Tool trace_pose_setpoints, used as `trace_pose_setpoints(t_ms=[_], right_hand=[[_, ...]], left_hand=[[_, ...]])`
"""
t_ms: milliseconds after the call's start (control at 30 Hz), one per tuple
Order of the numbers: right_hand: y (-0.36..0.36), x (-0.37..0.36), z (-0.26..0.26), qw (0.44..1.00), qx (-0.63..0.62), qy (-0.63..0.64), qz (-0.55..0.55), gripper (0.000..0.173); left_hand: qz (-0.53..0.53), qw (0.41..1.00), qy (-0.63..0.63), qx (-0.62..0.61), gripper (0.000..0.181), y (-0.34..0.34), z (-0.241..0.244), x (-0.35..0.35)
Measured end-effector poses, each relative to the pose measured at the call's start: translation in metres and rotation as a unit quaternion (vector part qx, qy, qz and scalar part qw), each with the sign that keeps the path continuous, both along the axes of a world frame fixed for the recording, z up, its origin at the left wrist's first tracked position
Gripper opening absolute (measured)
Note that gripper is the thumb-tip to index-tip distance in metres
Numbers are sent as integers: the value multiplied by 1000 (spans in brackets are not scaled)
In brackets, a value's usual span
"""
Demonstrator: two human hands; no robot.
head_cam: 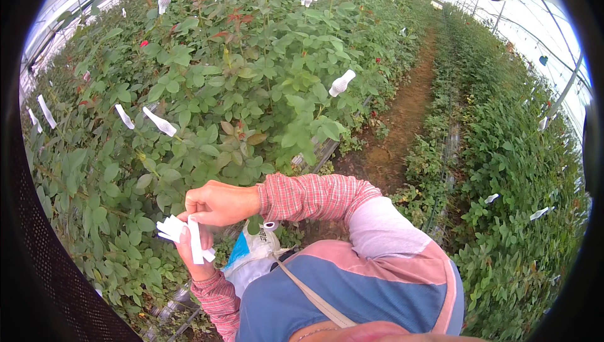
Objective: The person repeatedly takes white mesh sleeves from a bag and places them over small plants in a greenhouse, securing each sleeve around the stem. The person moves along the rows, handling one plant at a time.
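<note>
My left hand [196,247] is closed around a bundle of white mesh sleeves [172,230], whose flat ends fan out to the left. Just above it, my right hand [212,204] pinches one white sleeve [195,240] between thumb and fingers, so that it hangs down across the left hand. Both hands are in front of the leafy rose bushes. A white and blue bag [255,247] hangs at my waist, with white material in it. Beyond the hands, white sleeves cover buds on stems, among them one bud sleeve [160,122] at the left and another bud sleeve [341,83] at the centre.
Dense rose bushes [212,87] fill the bed before me. A brown dirt path [406,120] runs away at the right, with another row of bushes [509,163] beyond it. Thin rails edge the bed, and a greenhouse frame [566,82] with pale sheeting arches overhead.
</note>
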State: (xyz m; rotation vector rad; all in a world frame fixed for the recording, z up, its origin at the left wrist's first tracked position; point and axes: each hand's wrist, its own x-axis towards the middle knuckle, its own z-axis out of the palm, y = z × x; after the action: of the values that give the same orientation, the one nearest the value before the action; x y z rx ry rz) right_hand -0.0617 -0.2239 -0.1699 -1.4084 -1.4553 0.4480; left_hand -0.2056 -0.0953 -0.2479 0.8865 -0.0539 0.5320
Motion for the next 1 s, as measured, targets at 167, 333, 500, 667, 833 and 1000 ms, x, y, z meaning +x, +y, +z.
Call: trace_pose_setpoints(t_ms=[167,333,500,667,833,1000], right_hand=[[6,-12,4,996,-37,78,35,17],[17,-24,12,995,-67,26,71,17],[18,-20,6,966,-50,237,88,11],[24,-16,42,951,-125,253,128,21],[56,-11,58,987,10,-57,-149,50],[99,11,50,952,47,-200,-229,39]], left_hand=[[-30,995,-7,-97,32,-3,3,-12],[38,997,70,-6,29,4,9,-36],[35,997,68,6,28,2,44,-34],[86,992,63,64,26,25,55,-41],[471,833,52,286,18,36,80,9],[561,789,-23,250,17,61,77,65]])
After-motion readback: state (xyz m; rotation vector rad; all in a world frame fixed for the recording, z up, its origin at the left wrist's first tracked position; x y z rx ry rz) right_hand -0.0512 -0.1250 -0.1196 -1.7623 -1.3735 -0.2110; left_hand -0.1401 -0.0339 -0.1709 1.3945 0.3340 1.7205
